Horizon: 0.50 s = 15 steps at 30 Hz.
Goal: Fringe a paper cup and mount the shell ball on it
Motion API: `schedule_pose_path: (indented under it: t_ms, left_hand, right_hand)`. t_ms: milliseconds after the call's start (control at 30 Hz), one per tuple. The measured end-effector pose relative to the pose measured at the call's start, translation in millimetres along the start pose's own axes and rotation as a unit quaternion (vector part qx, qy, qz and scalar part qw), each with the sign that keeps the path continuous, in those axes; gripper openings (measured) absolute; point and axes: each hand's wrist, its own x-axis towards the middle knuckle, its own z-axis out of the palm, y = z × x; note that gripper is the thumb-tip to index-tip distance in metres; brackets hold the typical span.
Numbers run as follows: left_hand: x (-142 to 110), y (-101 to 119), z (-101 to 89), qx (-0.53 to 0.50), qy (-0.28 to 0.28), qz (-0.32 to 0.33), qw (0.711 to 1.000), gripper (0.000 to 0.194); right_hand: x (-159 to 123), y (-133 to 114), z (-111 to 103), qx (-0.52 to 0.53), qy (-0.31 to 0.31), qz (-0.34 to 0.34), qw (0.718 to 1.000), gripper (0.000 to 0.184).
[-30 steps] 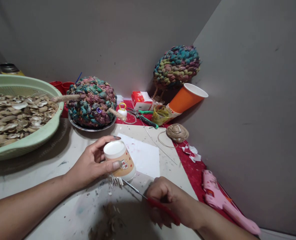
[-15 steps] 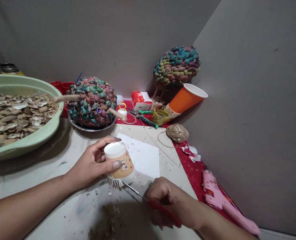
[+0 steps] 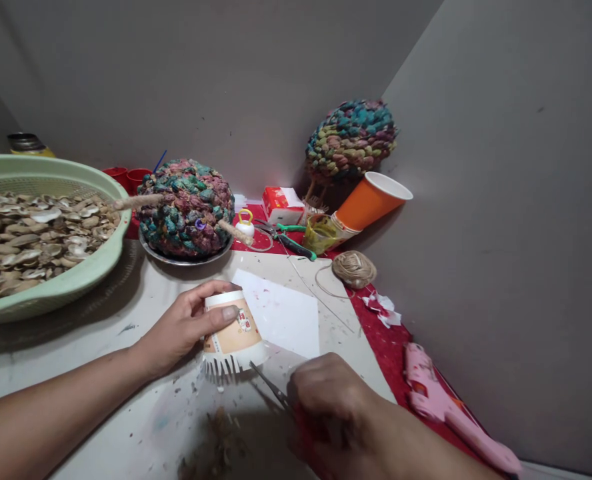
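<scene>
My left hand (image 3: 196, 320) is closed round a paper cup (image 3: 233, 331), held upside down with its rim toward the table. The cup is white with a tan printed band, and part of its rim is cut into a fringe of narrow strips. In my right hand (image 3: 333, 400) is a pair of scissors (image 3: 272, 385), its blades pointing at the rim just right of the fringe. The red handles are mostly hidden by the fingers and shadow. Behind the cup lies a white sheet of paper (image 3: 283, 310) with faint pink marks.
A green basket (image 3: 91, 280) of nut shells stands left. A colourful shell-covered ball (image 3: 186, 210) sits in a metal dish. Pliers (image 3: 296, 243), an orange cup (image 3: 371, 203), a twine ball (image 3: 355, 269) and a second shell-covered form (image 3: 353, 140) are behind. A pink glue gun (image 3: 439, 393) lies right.
My left hand has tilted and turned the cup, so its flat base no longer shows and more fringe faces me. The scissors have shifted slightly away from the fringe.
</scene>
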Motion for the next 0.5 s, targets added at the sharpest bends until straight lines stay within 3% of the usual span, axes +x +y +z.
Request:
schedule_pose_path:
  t_ms: [200,500]
  left_hand:
    - [-1.4,3.6,1.3,0.06,0.022,-0.002,0.998,0.039]
    - [-2.6,3.1,1.9,0.118,0.028,-0.008,0.993,0.039]
  right_hand:
    - [-2.5,-3.7,-2.0,-0.167,0.036,-0.04,0.984,0.023]
    - [-2.6,-4.9,1.8,-0.232,0.058,-0.033,0.97,0.017]
